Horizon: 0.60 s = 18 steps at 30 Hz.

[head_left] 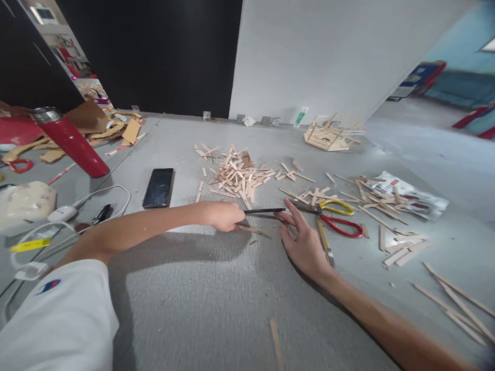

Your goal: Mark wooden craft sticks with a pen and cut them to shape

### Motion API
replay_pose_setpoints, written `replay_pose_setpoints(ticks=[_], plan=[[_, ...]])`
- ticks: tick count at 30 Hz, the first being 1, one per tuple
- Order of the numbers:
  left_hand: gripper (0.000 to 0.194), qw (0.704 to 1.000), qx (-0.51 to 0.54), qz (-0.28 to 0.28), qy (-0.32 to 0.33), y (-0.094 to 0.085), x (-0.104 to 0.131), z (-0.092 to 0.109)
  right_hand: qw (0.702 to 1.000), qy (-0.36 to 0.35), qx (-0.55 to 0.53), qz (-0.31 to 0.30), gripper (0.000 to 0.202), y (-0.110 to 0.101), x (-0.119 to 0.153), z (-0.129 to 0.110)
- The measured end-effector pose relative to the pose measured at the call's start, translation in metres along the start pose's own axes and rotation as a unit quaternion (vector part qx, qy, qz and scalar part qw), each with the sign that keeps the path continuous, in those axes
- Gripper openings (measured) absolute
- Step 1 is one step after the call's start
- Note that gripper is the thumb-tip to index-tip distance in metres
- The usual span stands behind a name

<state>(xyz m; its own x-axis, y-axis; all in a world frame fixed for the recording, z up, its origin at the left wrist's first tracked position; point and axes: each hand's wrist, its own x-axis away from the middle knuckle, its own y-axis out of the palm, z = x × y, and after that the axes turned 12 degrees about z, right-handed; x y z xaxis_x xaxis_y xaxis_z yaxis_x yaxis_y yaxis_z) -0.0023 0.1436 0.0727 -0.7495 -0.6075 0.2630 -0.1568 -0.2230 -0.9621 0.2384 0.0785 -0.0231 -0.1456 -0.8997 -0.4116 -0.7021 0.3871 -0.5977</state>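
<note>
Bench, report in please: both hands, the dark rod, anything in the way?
Left hand closed on dark rod. Right hand open, fingers at rod's other end. Scissors close by right hand; wood strip pile beyond.

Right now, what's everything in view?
slim rod: one, black, between hands
loop-handled cutter: one, red and yellow, beside right hand
thin wooden strips: uncountable, pale, centre and right
wooden frame: one, pale, back right
plastic packet: one, whitish, right
flat phone: one, black, centre left
cylindrical bottle: one, red, left
cabled plugs: at least two, white, left
cardboard scraps: several, brown, back left
tabletop: one, grey, beneath
bare hands: two, left and right, centre
</note>
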Motion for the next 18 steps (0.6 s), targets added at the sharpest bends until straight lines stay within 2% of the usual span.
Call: replay_pose_setpoints(ticks=[6, 18], plan=[[0.023, 0.999, 0.032, -0.032, 0.01, -0.0005, -0.0067, -0.0084, 0.997, -0.07, 0.002, -0.015, 0.06, 0.0011, 0.0011, -0.004], [0.02, 0.998, 0.056, -0.036, 0.003, -0.0016, -0.0076, -0.0091, 0.994, -0.107, 0.02, -0.016, 0.051, 0.0035, 0.0014, -0.0004]])
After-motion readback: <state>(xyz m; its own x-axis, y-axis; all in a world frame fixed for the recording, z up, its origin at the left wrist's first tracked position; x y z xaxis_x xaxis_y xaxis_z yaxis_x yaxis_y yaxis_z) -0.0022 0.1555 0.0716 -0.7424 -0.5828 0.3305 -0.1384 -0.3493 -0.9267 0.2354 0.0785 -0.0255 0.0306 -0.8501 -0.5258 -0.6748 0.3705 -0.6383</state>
